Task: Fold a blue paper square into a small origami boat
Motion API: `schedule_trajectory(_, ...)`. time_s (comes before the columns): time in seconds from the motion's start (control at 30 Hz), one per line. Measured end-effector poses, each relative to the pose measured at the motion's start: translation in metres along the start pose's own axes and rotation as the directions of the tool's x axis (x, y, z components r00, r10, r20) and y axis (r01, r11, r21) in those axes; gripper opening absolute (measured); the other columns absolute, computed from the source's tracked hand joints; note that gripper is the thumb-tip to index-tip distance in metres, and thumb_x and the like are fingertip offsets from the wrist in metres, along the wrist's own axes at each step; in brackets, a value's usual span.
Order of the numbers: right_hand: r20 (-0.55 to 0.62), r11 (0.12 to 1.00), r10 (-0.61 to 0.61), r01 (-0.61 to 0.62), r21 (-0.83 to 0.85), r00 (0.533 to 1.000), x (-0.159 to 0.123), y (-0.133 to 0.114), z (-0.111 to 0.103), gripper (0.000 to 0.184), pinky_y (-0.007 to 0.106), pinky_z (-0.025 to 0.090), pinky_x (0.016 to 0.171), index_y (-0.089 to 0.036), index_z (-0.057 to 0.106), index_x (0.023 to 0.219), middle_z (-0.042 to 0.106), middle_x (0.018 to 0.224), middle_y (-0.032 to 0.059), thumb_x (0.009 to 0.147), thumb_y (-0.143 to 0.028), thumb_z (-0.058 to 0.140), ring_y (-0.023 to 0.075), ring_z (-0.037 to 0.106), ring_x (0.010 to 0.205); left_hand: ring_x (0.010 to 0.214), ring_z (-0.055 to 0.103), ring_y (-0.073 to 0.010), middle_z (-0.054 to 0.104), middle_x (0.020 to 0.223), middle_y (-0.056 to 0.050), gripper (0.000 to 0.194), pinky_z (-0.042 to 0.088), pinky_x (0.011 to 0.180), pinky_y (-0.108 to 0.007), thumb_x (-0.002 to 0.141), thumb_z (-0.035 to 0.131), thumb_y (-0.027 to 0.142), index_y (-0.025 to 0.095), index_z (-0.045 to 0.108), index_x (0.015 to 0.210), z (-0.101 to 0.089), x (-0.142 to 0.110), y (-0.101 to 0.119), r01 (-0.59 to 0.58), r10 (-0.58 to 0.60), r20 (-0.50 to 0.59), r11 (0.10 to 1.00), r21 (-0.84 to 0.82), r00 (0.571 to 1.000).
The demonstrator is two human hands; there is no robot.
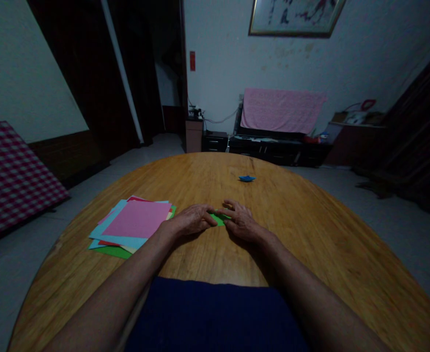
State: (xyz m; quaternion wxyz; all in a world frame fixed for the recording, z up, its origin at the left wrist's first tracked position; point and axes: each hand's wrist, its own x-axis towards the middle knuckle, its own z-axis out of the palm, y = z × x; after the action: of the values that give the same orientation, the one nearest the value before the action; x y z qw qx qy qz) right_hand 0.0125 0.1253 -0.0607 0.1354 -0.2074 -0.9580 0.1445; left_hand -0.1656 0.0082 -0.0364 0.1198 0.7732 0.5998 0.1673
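A small piece of green paper (220,219) lies on the round wooden table between my two hands, apparently folded, its outer ends covered by my fingers. My left hand (196,218) grips its left end, with fingers and thumb bent onto it. At the right end, my right hand (241,220) holds the paper between thumb and fingers, one finger reaching past the far edge. Beyond my right hand sits a folded blue paper boat (247,179). Left of my left hand is a loose stack of coloured paper sheets (138,220), pink on top.
The wooden table (328,254) curves around me. Across the floor stand a low black cabinet (266,146) and a screen under a pink cloth (281,110). A red-and-white checked cloth (13,181) hangs at the left.
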Motion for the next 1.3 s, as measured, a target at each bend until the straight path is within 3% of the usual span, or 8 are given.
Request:
schedule_trajectory(0.17,0.134,0.995,0.094,-0.091,-0.031,0.986,-0.003,0.003,-0.010,0.048,0.058,0.023,0.104,-0.034,0.049,0.134,0.023,0.152,0.0090,0.088,-0.021,0.047,0.0357,0.020,0.137,0.107,0.057,-0.0193,0.057,0.127,-0.006,0.022,0.042,0.092,-0.033,0.086,0.053,0.024,0.024,0.072,0.097,0.002,-0.002,-0.003,0.039,-0.039,-0.001,0.999,0.036,0.999)
schedule_trajectory(0.43,0.221,0.983,0.179,-0.168,-0.066,0.959,-0.004,0.011,-0.021,0.049,0.061,0.023,0.102,-0.035,0.045,0.137,0.027,0.151,0.0093,0.088,-0.026,0.047,0.0390,0.020,0.137,0.108,0.057,-0.0192,0.057,0.127,-0.003,0.021,0.043,0.093,-0.034,0.085,0.053,0.024,0.026,0.072,0.096,0.005,-0.003,-0.003,0.080,-0.080,-0.025,0.996,0.031,0.997)
schedule_trajectory(0.63,0.177,0.988,0.150,-0.152,-0.002,0.973,0.000,0.018,-0.022,0.047,0.049,0.032,0.102,-0.029,0.054,0.130,0.038,0.144,0.0108,0.083,-0.027,0.055,0.0330,0.035,0.131,0.106,0.057,-0.0194,0.057,0.127,-0.004,0.022,0.042,0.092,-0.033,0.085,0.053,0.026,0.025,0.072,0.096,0.004,-0.003,-0.003,0.108,-0.107,-0.021,0.994,0.023,0.994)
schedule_trajectory(0.8,0.040,0.972,0.234,-0.233,-0.036,0.971,0.002,0.000,-0.010,0.041,0.063,0.027,0.095,-0.032,0.056,0.126,0.040,0.142,0.0108,0.086,-0.036,0.052,0.0367,0.033,0.128,0.107,0.057,-0.0197,0.056,0.128,-0.004,0.022,0.042,0.092,-0.033,0.085,0.053,0.027,0.026,0.072,0.096,0.004,-0.001,-0.004,0.070,-0.070,-0.003,0.997,0.025,0.998)
schedule_trajectory(1.1,0.120,0.973,0.218,-0.207,-0.101,0.968,0.004,-0.003,-0.002,0.056,0.069,0.018,0.095,-0.035,0.043,0.137,0.027,0.150,0.0113,0.086,-0.056,0.047,0.0432,0.020,0.133,0.107,0.056,-0.0186,0.057,0.125,-0.003,0.020,0.041,0.094,-0.034,0.086,0.054,0.025,0.026,0.072,0.094,0.005,-0.001,-0.002,0.057,-0.055,-0.033,0.997,0.045,0.998)
schedule_trajectory(1.3,0.156,0.972,0.231,-0.221,-0.075,0.961,0.005,-0.001,-0.004,0.060,0.070,0.015,0.097,-0.036,0.041,0.138,0.024,0.151,0.0107,0.084,-0.061,0.047,0.0443,0.016,0.135,0.111,0.054,-0.0202,0.056,0.128,-0.002,0.023,0.040,0.095,-0.034,0.085,0.053,0.025,0.027,0.071,0.099,0.005,-0.003,-0.005,0.084,-0.084,-0.019,0.996,-0.007,0.996)
